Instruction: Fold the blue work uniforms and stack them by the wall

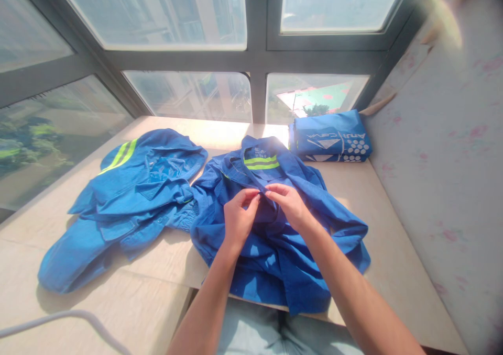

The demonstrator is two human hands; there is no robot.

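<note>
A blue work jacket (271, 271) with yellow-green reflective stripes lies spread in front of me, its collar toward the window and its hem hanging over the near edge. My left hand (240, 213) is closed in a pinch on the jacket's front edge, just below the collar opening. Close beside it, my right hand (288, 203) pinches the opposite front edge. The fingertips of both hands almost meet over the cloth. Whether a button lies between them is too small to make out.
To the left a second blue jacket (129, 198) with reflective stripes lies crumpled, touching the first one. A folded blue bundle with white print (330, 137) sits at the back right by the wall. A pale cable (78, 314) crosses the table (157, 281) at the lower left. Windows (176, 59) stand behind.
</note>
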